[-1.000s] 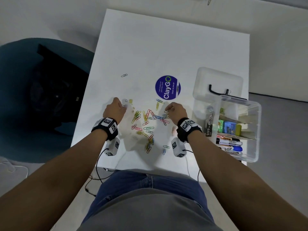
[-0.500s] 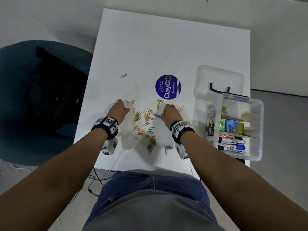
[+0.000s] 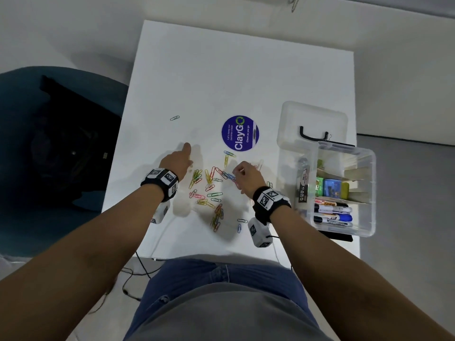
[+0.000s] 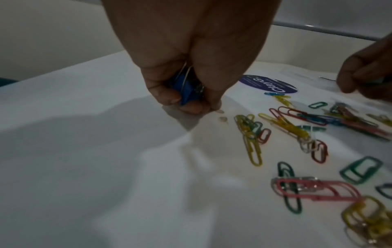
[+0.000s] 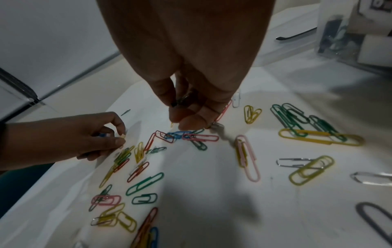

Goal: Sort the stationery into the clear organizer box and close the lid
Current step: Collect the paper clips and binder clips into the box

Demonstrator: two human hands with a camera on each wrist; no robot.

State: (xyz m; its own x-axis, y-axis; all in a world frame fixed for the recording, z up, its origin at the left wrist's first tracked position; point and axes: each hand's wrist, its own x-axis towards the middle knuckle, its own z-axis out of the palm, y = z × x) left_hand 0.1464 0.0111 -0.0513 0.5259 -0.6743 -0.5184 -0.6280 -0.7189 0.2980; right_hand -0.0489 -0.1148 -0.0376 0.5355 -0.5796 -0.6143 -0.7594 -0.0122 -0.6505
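Note:
Several coloured paper clips (image 3: 209, 190) lie scattered on the white table (image 3: 234, 70) between my hands. My left hand (image 4: 197, 107) sits at the pile's left edge. Its fingers curl round a blue binder clip (image 4: 186, 90), and its fingertips pinch a small pale piece (image 5: 122, 136). My right hand (image 5: 186, 120) hovers over a blue paper clip (image 5: 176, 134) at the pile's upper right, fingers curled on a small dark clip (image 5: 180, 100). The clear organizer box (image 3: 369, 193) stands at the right, lid (image 3: 312, 119) open behind it, with markers (image 3: 332, 212) and small boxes inside.
One paper clip (image 3: 174, 118) lies apart at the far left. A round blue ClayGo sticker (image 3: 240, 133) is stuck on the table behind the pile. A dark blue chair (image 3: 49, 156) with a black bag stands left of the table. The table's near edge is by my waist.
The small yellow piece beside my left hand is gone from the table and sits between its fingertips. My right hand has shifted left over the pile.

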